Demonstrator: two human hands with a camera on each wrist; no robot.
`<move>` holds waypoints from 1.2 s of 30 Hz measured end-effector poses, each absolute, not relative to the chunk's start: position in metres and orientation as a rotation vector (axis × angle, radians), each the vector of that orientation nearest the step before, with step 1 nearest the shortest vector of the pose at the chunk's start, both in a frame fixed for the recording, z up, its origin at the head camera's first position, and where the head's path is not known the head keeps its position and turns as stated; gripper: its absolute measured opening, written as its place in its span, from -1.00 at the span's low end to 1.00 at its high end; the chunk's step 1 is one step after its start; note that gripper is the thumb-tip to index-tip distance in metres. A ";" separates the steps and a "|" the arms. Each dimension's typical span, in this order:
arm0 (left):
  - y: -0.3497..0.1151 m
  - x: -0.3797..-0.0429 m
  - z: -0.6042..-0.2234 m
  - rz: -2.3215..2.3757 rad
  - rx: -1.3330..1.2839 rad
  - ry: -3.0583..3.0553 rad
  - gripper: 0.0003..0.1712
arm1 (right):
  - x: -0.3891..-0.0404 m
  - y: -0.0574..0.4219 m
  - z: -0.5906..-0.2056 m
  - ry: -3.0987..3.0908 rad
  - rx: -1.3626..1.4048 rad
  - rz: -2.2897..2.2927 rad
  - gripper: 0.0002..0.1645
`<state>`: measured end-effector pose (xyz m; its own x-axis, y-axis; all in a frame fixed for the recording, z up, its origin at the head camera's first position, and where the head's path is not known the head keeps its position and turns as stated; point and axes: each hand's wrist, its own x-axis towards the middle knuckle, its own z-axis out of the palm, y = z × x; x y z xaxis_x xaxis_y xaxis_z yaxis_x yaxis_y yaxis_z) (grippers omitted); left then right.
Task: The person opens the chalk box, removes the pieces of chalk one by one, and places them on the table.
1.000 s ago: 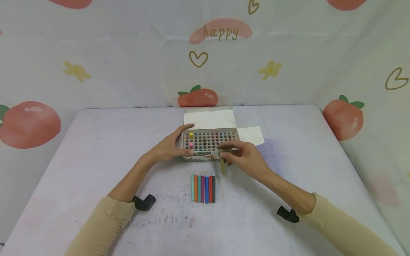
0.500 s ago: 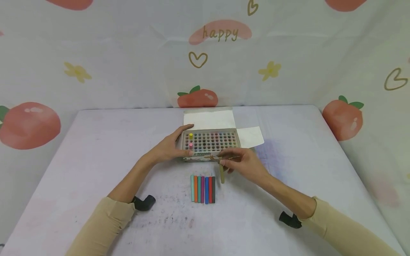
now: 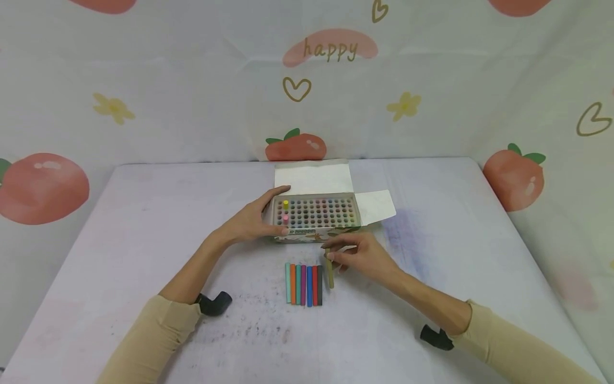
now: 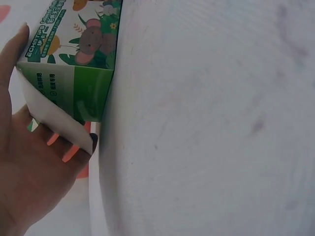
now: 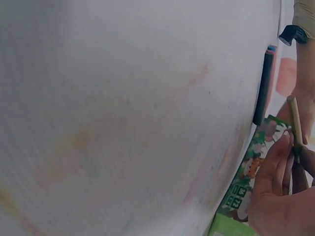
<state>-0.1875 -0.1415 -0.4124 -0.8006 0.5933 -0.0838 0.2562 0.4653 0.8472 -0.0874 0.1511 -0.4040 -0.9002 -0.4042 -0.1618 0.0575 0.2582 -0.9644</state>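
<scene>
An open chalk box (image 3: 316, 233) with a grid of holes stands at the middle of the table. My left hand (image 3: 249, 221) holds its left end, thumb at the front and index finger along the back. A yellow chalk (image 3: 285, 204) and a pink chalk (image 3: 285, 218) poke up from its left holes. In front of the box, my right hand (image 3: 360, 254) pinches an olive chalk stick (image 3: 330, 276) between thumb and fingers. Its lower end points toward the near side, just right of a row of several chalks ending in a dark grey one (image 3: 320, 285).
The white lid (image 3: 314, 178) lies folded back behind the box, and a side flap (image 3: 376, 207) spreads to the right. In the left wrist view, a white flap (image 4: 54, 115) shows at the palm. A printed cloth (image 3: 206, 106) hangs behind the table (image 3: 158, 213).
My right hand has moved nearer with the olive chalk, from the box's front edge to beside the right end of the chalk row. The left hand stays on the box.
</scene>
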 end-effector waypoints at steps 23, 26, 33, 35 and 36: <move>-0.143 -0.188 -0.413 1.310 0.732 2.300 0.15 | -0.079 0.148 -0.423 2.193 -0.259 -1.491 -0.80; -0.142 -0.188 -0.413 1.313 0.723 2.300 0.14 | -0.078 0.148 -0.423 2.213 -0.268 -1.469 -0.80; -0.142 -0.189 -0.415 1.322 0.744 2.300 0.11 | -0.078 0.148 -0.424 2.229 -0.283 -1.446 -0.82; -0.142 -0.189 -0.414 1.316 0.742 2.304 0.10 | -0.078 0.148 -0.424 2.222 -0.278 -1.453 -0.82; -0.142 -0.189 -0.414 1.317 0.739 2.303 0.10 | -0.078 0.148 -0.424 2.221 -0.280 -1.453 -0.82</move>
